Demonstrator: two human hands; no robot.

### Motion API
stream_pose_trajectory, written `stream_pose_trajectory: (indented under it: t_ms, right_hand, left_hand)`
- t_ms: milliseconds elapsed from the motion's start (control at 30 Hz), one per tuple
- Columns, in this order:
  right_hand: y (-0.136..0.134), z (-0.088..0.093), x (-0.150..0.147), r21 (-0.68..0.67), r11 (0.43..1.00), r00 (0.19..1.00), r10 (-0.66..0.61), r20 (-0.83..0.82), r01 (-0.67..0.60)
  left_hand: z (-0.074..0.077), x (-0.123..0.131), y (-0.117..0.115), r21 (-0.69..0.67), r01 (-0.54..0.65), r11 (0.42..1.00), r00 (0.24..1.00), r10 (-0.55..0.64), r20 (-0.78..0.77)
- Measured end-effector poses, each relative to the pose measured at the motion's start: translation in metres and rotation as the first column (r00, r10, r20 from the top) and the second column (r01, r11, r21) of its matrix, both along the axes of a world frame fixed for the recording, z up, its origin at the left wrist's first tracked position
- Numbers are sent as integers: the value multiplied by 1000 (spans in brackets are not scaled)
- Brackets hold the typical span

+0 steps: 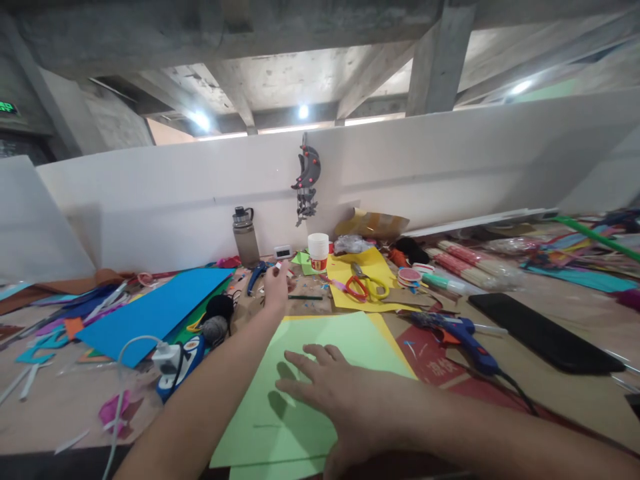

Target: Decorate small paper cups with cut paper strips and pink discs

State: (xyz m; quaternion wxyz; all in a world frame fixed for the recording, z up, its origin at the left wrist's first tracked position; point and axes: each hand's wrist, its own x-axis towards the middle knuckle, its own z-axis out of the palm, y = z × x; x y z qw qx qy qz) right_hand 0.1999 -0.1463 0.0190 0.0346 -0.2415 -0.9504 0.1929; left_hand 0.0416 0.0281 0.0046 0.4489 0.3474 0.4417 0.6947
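Observation:
My left hand (277, 283) reaches out past the far edge of the green paper, its fingers closed around a small white and red object too small to make out. Spread-fingered, my right hand (350, 393) is over the light green paper (295, 340), casting a shadow on it. A short dark line shows on the paper near its lower left. Just right of my left hand lies a dark green pencil-like stick (305, 297). Pliers with blue handles (256, 277) lie to its left. Scissors with red and yellow handles (369, 287) rest on yellow paper (345, 267).
Blue paper (160, 310), yarn balls (216, 327) and a power strip (183, 367) lie left. A bottle (245, 240) and paper cups (318, 250) stand behind. On the right are a blue glue gun (467, 340) and a black phone-like slab (540, 332).

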Motion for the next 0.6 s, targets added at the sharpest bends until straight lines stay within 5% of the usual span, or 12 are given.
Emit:
stream_pose_trajectory:
  t_ms: [100, 200, 600]
  right_hand:
    - [4, -1, 1, 22, 1000, 1000, 22, -19, -21]
    - [5, 0, 0, 26, 1000, 1000, 15, -27, -14]
    - [0, 4, -8, 11, 998, 996, -62, -61, 62]
  left_hand:
    - [-17, -1, -17, -11, 72, 997, 979, -73, -191]
    - [-27, -5, -30, -32, 175, 984, 959, -177, -220]
    - [-36, -8, -33, -12, 257, 966, 799, -220, -560]
